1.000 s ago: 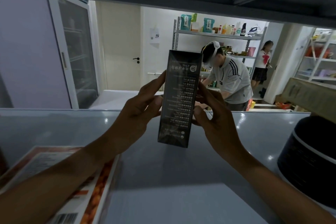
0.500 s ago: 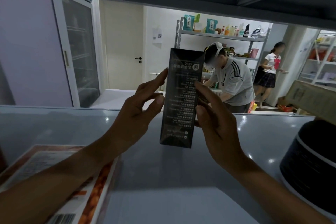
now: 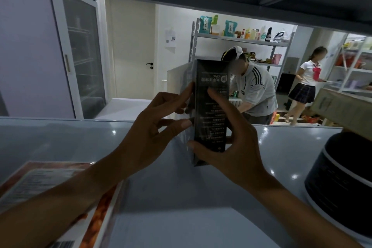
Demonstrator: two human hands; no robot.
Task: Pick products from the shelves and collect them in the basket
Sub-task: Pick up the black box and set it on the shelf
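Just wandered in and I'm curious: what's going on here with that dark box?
A person is holding a tall dark box upright above a grey shelf, gripping it with both hands: the left hand at its left edge, the right hand round its lower part. A flat orange-printed package lies on the shelf to the left, a black round container to the right. No basket is in view.

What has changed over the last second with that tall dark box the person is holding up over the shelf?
The tall dark printed box has turned a little, so a pale side face now shows. The right hand has shifted from the box's edge to wrap lower around its front; the left hand now pinches the left edge with its fingertips. The orange flat package and black round container lie unchanged.
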